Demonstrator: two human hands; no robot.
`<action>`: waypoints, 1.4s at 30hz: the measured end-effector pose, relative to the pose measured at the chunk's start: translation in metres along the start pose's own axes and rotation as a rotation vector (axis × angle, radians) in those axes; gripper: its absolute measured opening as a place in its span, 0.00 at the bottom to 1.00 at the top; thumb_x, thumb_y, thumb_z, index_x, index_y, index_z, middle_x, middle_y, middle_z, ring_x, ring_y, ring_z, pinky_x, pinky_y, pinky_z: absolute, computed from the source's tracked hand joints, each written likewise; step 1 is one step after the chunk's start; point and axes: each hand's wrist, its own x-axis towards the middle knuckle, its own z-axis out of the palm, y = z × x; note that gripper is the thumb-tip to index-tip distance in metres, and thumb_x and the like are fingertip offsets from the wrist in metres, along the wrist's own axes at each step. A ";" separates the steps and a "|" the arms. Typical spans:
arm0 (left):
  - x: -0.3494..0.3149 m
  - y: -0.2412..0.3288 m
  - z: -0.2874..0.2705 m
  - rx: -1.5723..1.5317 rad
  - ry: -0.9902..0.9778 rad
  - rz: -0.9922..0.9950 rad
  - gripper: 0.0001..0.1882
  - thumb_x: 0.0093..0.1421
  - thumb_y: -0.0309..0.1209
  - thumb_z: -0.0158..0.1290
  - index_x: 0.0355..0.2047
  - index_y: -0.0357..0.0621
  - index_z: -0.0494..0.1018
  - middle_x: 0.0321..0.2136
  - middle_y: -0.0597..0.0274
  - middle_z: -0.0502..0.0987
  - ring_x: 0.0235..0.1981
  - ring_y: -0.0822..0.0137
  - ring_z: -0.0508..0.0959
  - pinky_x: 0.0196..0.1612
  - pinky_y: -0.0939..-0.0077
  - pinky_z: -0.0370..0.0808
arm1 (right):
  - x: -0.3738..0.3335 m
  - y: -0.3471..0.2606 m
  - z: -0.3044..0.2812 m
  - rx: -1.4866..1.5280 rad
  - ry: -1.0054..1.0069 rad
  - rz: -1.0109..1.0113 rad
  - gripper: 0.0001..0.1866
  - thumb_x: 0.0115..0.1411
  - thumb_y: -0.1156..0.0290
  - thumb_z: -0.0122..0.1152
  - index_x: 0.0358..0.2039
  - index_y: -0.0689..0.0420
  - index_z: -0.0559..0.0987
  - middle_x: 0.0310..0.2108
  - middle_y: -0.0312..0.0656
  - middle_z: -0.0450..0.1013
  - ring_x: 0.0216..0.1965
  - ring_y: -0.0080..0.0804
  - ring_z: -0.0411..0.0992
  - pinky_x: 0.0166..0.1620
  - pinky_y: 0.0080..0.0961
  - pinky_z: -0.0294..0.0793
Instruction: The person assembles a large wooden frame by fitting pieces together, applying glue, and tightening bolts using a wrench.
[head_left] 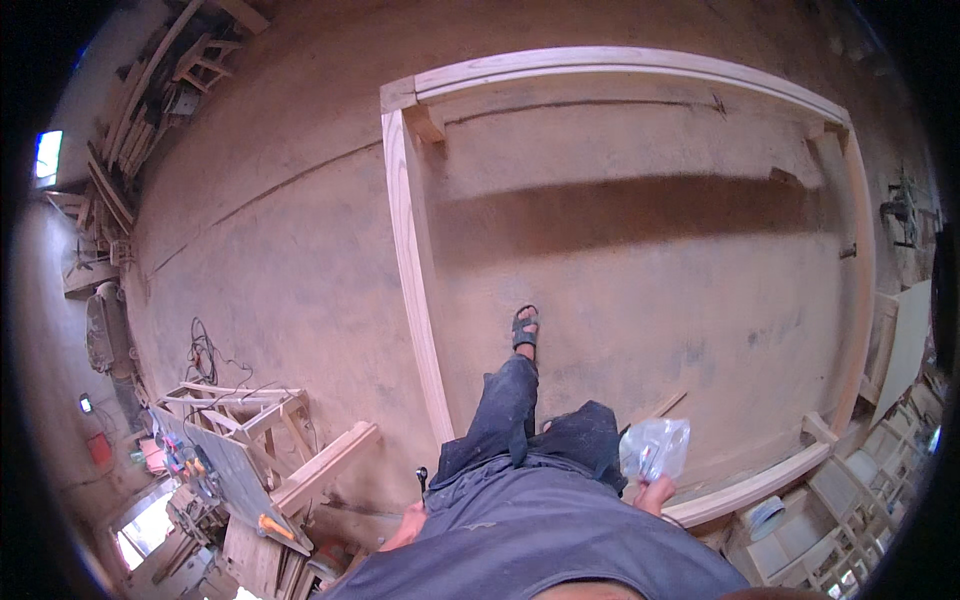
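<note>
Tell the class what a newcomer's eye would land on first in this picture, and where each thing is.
Probably the big pale wooden frame comes first, stretching across the centre and right of the view. Next might be the clear plastic bag in the person's right hand, at lower centre-right. The sandalled foot, near the middle on the brownish floor, likely follows.

left hand (406,523) hung low at the side, partly hidden by the torso (530,525), right hand (655,494) was held low and slightly outward, fingers curled in a grip, left leg (503,402) reached ahead, foot (525,332) down
</note>
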 end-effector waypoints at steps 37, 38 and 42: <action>0.620 0.681 0.012 -0.912 0.036 0.196 0.20 0.69 0.30 0.44 0.60 0.38 0.65 0.19 0.67 0.71 0.14 0.77 0.64 0.15 0.82 0.60 | -0.125 -0.082 1.074 -1.381 -1.206 -1.153 0.14 0.58 0.63 0.57 0.31 0.62 0.77 0.24 0.44 0.76 0.29 0.32 0.73 0.36 0.34 0.71; 0.651 0.692 0.023 -0.925 0.017 0.178 0.20 0.69 0.30 0.44 0.60 0.38 0.66 0.19 0.66 0.71 0.13 0.77 0.64 0.15 0.81 0.60 | -0.110 -0.072 1.098 -1.407 -1.242 -1.180 0.14 0.58 0.62 0.57 0.31 0.62 0.77 0.24 0.44 0.76 0.28 0.32 0.73 0.36 0.34 0.71; 0.750 0.707 0.066 -1.040 0.165 0.155 0.17 0.67 0.29 0.47 0.55 0.38 0.71 0.20 0.68 0.71 0.17 0.78 0.66 0.19 0.81 0.62 | -0.080 -0.060 1.152 -1.538 -1.332 -1.404 0.16 0.57 0.61 0.54 0.27 0.64 0.77 0.31 0.59 0.76 0.36 0.57 0.76 0.41 0.46 0.74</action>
